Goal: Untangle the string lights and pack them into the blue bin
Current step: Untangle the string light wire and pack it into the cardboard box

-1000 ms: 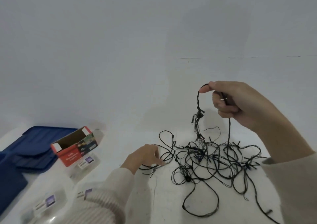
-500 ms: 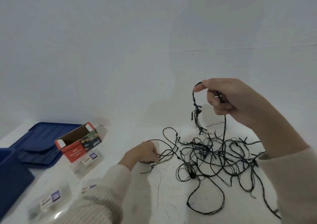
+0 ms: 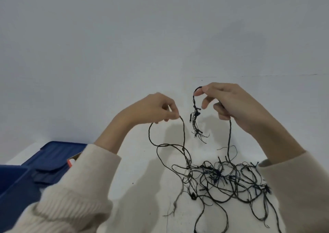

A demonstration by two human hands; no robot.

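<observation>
A tangle of black string lights [image 3: 224,177] lies on the white surface in front of me. My left hand [image 3: 153,108] is raised above it and pinches a loop of the wire that hangs down to the pile. My right hand [image 3: 229,102] is raised beside it, pinching the top of a strand with a knotted cluster of bulbs dangling below, while its curled fingers grip another strand that runs down into the tangle. The blue bin [image 3: 12,184] sits at the left edge, partly cut off by the frame and by my left sleeve.
A blue lid [image 3: 53,154] lies flat behind the bin. A corner of a red and white cardboard box [image 3: 71,161] peeks out from behind my left sleeve. A plain pale wall rises close behind the surface.
My left hand has risen from the table, lifting a loop of wire up level with my right hand. The view has shifted, and my left arm now covers the red box.
</observation>
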